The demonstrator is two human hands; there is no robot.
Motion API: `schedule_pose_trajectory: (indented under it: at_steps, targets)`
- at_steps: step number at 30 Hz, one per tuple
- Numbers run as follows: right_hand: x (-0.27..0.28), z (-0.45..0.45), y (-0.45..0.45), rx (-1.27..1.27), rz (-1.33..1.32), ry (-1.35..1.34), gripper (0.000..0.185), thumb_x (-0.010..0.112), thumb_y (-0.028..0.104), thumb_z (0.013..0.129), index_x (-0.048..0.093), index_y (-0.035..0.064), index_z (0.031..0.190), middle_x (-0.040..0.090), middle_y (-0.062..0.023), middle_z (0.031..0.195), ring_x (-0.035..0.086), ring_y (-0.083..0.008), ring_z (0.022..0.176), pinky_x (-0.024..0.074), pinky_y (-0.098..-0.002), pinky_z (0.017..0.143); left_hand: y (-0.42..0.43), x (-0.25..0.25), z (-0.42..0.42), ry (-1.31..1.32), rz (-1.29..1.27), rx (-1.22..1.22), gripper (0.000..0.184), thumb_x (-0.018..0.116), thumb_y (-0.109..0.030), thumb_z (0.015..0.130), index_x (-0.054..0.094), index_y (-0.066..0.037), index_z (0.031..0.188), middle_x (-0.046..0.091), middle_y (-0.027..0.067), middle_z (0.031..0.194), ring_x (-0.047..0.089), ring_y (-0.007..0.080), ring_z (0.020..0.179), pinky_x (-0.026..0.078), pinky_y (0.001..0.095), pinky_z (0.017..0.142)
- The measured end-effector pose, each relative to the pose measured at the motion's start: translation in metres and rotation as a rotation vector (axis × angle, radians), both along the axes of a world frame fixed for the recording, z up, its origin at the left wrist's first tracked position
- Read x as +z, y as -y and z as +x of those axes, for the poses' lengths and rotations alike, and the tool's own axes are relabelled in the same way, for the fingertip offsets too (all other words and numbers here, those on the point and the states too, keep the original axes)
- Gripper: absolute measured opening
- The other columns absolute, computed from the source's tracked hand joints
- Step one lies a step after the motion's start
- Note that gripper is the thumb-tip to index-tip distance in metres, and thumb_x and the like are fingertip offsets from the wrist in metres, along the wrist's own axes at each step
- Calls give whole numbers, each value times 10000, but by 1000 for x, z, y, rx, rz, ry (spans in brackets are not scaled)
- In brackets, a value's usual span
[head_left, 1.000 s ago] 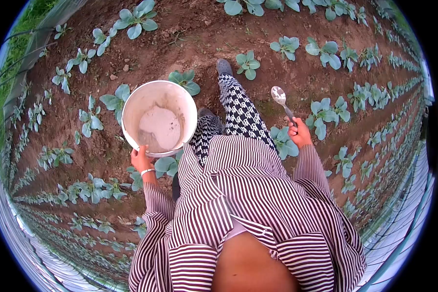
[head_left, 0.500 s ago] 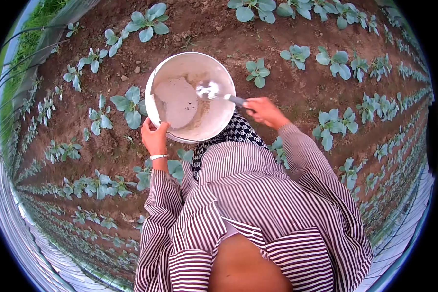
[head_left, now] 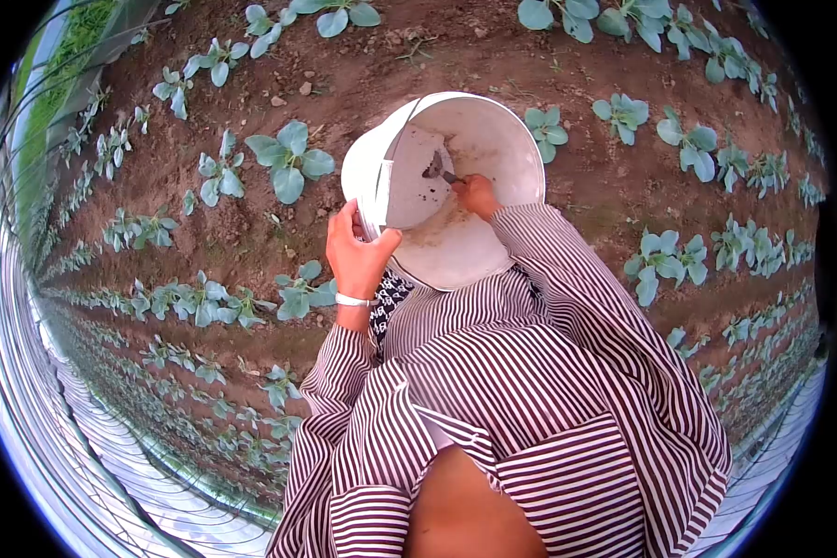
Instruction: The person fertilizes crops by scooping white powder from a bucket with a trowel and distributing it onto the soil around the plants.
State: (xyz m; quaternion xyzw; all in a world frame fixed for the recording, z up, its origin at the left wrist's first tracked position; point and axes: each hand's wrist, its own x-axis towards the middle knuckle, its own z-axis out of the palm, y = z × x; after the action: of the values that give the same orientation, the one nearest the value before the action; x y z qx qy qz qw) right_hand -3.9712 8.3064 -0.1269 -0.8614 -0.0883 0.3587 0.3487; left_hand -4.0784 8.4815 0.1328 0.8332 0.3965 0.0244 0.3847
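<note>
A white bucket (head_left: 521, 153) is tilted in front of my body, its mouth toward me. My left hand (head_left: 357, 256) grips the left part of its rim, thumb over the edge. Inside the bucket, my right hand (head_left: 477, 196) is closed round the dark handle of a spoon (head_left: 444, 173). The spoon's bowl is near the bucket's bottom and looks dark; its contents cannot be made out. Pale residue and dark specks mark the bucket's inside.
Leafy seedlings grow in rows in brown soil; one plant (head_left: 290, 162) stands left of the bucket and another (head_left: 546, 132) just right of it. Small stones (head_left: 305, 89) lie on the soil. Plastic sheeting (head_left: 28, 400) curves along the left side.
The bucket has shifted right in view and tilted more toward me. My right hand has gone from the rim into the bucket with the spoon, whose bowl earlier showed white material.
</note>
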Motion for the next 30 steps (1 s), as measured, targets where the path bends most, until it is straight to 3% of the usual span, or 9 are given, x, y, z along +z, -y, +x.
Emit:
schedule_pose_trajectory:
  at_steps: [5,8,13,17,18,23,27,29,30]
  targets:
    - [25,-12,-34,-51,38,-151,248,619,245,827,659,0,830,581,-83,608,526,-152,489,417,-309,458,-51,-6,-19,10,-32,13,585,722,-143,601,562,23,1138,569,73,980,564,139,801,477,272,734]
    - [61,-29,-67,-293,195,-438,203,589,207,857,661,18,842,523,-24,572,450,-89,442,338,-257,397,-94,-29,-44,54,-44,0,598,735,-151,596,560,25,1141,565,81,978,568,147,811,480,283,748]
    - [104,-71,-127,-334,395,-630,200,575,161,871,618,-7,972,474,16,622,364,-53,448,284,-222,393,-182,-52,-91,91,-68,-6,590,739,-154,591,565,30,1123,561,88,961,571,161,824,479,282,751]
    - [132,-123,-177,-445,485,-720,269,580,149,873,576,-32,1072,474,17,667,343,-39,459,274,-205,401,-249,-75,-134,60,-35,-21,559,728,-155,603,570,42,1102,597,74,915,569,144,772,479,280,716]
    - [135,-135,-185,-419,498,-725,367,608,176,850,582,-33,1149,483,21,656,356,-37,469,290,-189,418,-263,-76,-143,75,-28,-3,547,718,-147,613,567,51,1100,608,71,880,564,136,739,479,274,693]
    - [154,-185,-203,-501,568,-795,305,575,132,867,593,-41,1117,489,11,634,362,-38,455,296,-198,399,-325,-127,-197,23,70,106,531,718,-140,623,564,74,1084,607,73,883,554,131,713,473,266,632]
    - [138,-208,-191,-578,593,-851,366,563,118,883,524,-53,1204,484,9,646,362,-32,451,282,-190,387,-356,-134,-236,-47,116,224,510,725,-184,610,585,70,1029,605,67,845,539,136,675,459,276,609]
    - [131,-211,-187,-682,563,-808,335,562,110,884,534,-63,1169,490,6,652,361,-32,449,283,-188,386,-375,-138,-260,-85,86,246,509,720,-206,606,592,64,1018,611,73,813,555,144,665,466,278,594]
    - [124,-211,-184,-671,561,-768,209,555,113,882,585,-45,1014,494,2,646,368,-36,447,288,-189,384,-379,-132,-268,-83,61,283,499,716,-202,611,593,62,1016,607,71,801,549,142,639,461,277,557]
